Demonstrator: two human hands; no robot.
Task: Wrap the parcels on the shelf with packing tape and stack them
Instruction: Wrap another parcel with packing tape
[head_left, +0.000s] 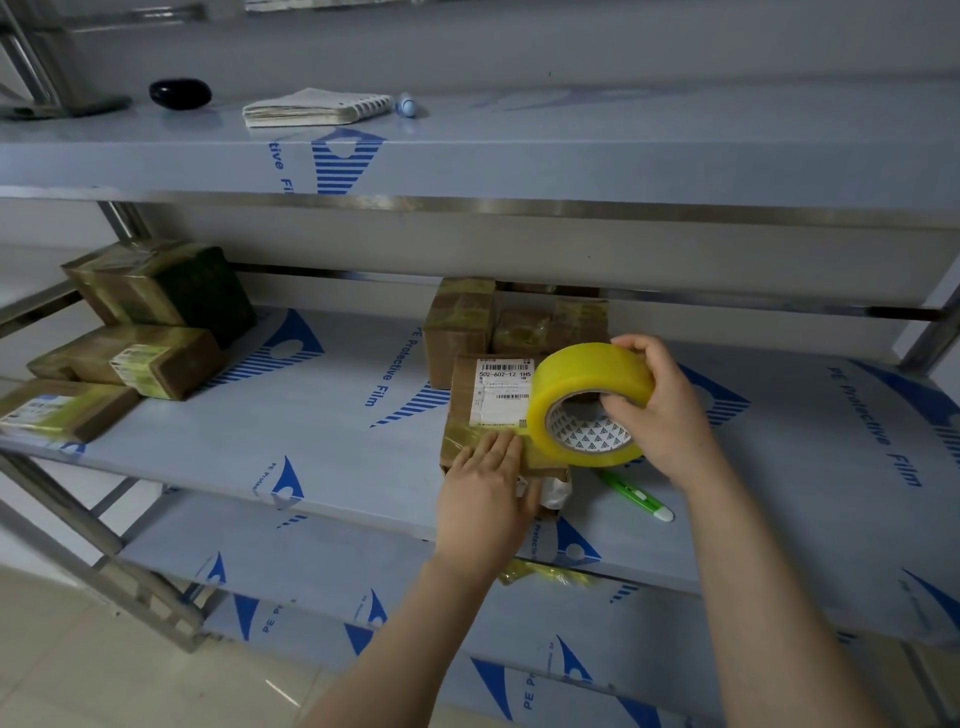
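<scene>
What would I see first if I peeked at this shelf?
The big yellow tape roll jumps out near the middle, gripped by the right hand against a brown parcel with a white label. The left hand presses flat on that parcel's near end. At the far left of the same shelf, wrapped parcels sit in a stepped pile.

Left hand (485, 488) pressing parcel (496, 410), right gripping tape roll (589, 400)

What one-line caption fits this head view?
Left hand presses on the labelled parcel while the right hand grips the yellow tape roll beside it on the shelf.
</scene>
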